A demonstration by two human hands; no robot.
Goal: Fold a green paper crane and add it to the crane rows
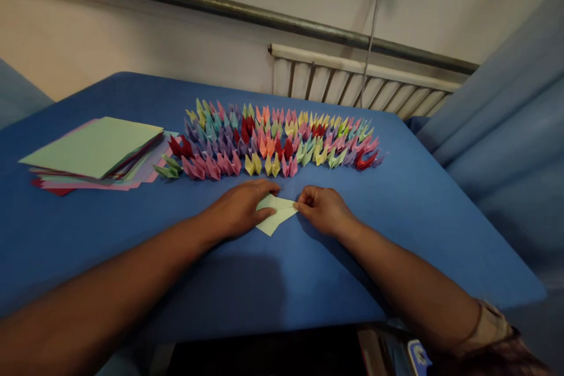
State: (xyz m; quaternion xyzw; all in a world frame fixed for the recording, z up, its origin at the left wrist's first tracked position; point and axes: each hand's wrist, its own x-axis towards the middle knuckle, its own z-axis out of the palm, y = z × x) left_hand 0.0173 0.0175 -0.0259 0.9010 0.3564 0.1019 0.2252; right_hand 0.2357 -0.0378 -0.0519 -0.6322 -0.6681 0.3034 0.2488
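A pale green folded sheet of paper (pixel 272 224), kite-like in outline, lies on the blue table between my hands. My left hand (pixel 241 205) rests over its left side, the thumb pressing on the paper and the fingers reaching behind its far edge. With thumb and fingertips pinched together, my right hand (pixel 324 208) holds the narrow right tip. Just beyond my hands stand several rows of small folded paper cranes (pixel 268 144) in pink, red, yellow, green, blue and purple. The underside of the sheet is hidden.
To the left lies a loose stack of coloured paper sheets (pixel 94 147), pale green on top. Behind the blue table (pixel 335 282) are a wall rail (pixel 211 9) and a radiator (pixel 335 64). A blue curtain (pixel 506 111) hangs at the right, and a cord (pixel 371 41) runs down the wall.
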